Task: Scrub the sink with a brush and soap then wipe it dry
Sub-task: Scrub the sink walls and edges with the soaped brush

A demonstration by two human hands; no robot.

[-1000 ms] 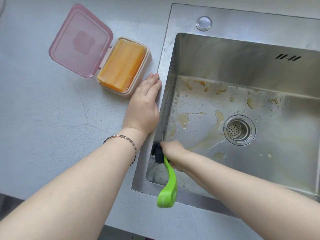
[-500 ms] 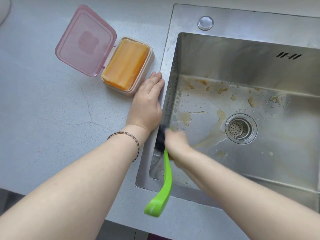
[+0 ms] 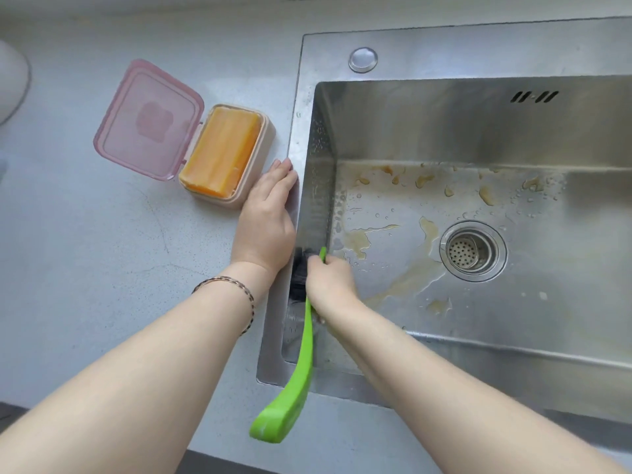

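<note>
The steel sink (image 3: pixel 427 46) fills the right side, its floor streaked with yellowish stains and water drops around the drain strainer (image 3: pixel 472 250). My right hand (image 3: pixel 330 280) grips a green-handled brush (image 3: pixel 301 371) near its head. The black bristles (image 3: pixel 300 271) press against the sink's left inner wall. My left hand (image 3: pixel 266 220) rests flat on the counter at the sink's left rim, fingers straight. An orange soap bar (image 3: pixel 224 152) lies in an open beige box with a pink lid (image 3: pixel 148 119), just left of my left hand.
The grey speckled countertop (image 3: pixel 85 251) spreads to the left. A round cap (image 3: pixel 363 59) sits on the sink's back deck, and overflow slots (image 3: pixel 533 96) mark the back wall. A white object (image 3: pixel 12 83) shows at the far left edge.
My right hand has slid the brush along the left sink wall, away from the near corner toward the back. The left hand stays put on the rim.
</note>
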